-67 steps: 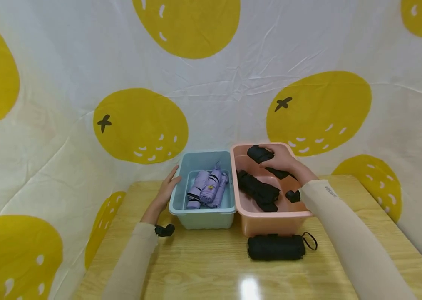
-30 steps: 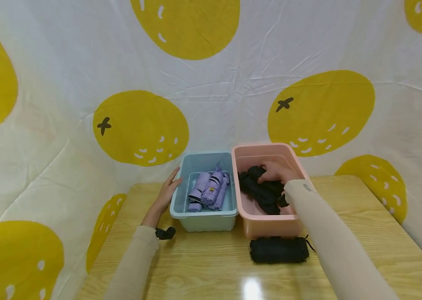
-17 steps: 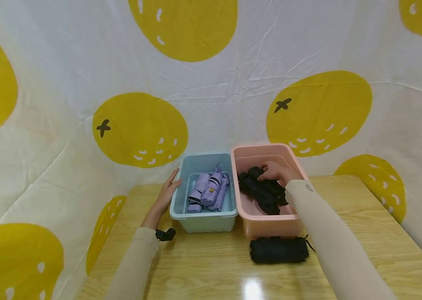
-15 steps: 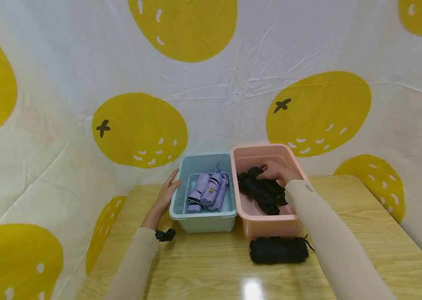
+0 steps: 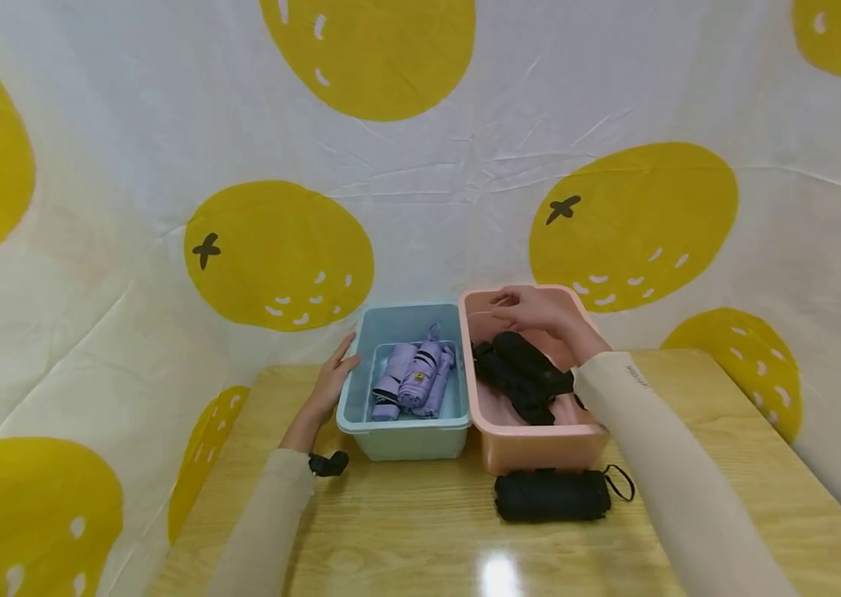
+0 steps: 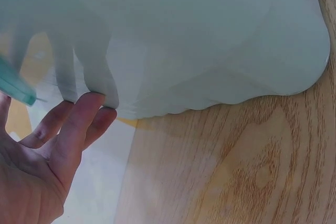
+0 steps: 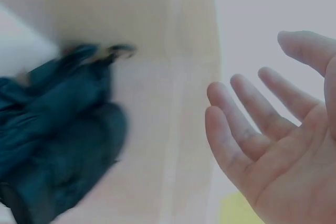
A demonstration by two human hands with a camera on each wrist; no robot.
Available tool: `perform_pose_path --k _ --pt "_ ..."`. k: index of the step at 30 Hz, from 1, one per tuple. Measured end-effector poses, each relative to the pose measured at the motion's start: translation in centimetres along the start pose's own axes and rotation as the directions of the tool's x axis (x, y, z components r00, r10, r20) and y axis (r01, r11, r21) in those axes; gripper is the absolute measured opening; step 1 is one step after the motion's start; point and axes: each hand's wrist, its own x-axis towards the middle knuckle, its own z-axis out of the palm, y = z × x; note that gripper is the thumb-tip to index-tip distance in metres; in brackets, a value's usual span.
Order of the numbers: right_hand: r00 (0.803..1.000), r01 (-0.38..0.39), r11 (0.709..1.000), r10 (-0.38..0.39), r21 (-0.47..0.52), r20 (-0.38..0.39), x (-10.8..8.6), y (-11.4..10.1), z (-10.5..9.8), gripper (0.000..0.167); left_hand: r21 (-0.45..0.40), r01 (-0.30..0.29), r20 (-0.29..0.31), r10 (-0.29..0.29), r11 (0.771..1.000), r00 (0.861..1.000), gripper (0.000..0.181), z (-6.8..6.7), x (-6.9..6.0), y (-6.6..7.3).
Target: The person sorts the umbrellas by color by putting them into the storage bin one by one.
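Observation:
My left hand [image 5: 329, 383] touches the left side of a light blue plastic bin [image 5: 405, 427]; the left wrist view shows its fingertips against the outer wall. Several purple folded umbrellas [image 5: 420, 377] lie inside that bin. Over the back part of the pink bin [image 5: 540, 448], my right hand [image 5: 536, 313] hovers with nothing in it, and the right wrist view shows its fingers [image 7: 252, 114] spread. Below it, black folded umbrellas [image 5: 521, 369] lie together in the pink bin; their number is hard to tell. One more black folded umbrella [image 5: 552, 496] rests on the table before this bin.
The two bins stand side by side on a wooden table [image 5: 391, 531]. Behind them hangs a white cloth [image 5: 420, 240] with yellow fruit prints, which also runs along both sides. The table umbrella's wrist loop [image 5: 620, 482] points right.
My right hand lowered a black umbrella into the pink bin, let go of it, and rose toward the bin's back. My left hand has stayed at the blue bin's side.

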Motion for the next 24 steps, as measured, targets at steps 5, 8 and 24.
perform_pose_path --k 5,8,24 --pt "0.997 0.070 0.997 -0.069 -0.035 0.025 -2.1 -3.4 -0.2 0.042 -0.002 -0.003 -0.024 0.003 1.000 1.000 0.061 -0.1 0.6 -1.7" --pt "0.992 0.122 0.988 -0.119 -0.090 0.037 -3.7 -5.1 -0.1 0.039 0.035 -0.015 -0.052 0.017 0.999 0.999 0.059 -0.2 0.9 -2.8" --pt "0.865 0.493 0.784 -0.489 -0.377 0.113 -12.9 -8.9 2.6 0.029 -0.020 0.001 -0.009 -0.002 1.000 1.000 0.060 -0.1 0.3 -0.8"
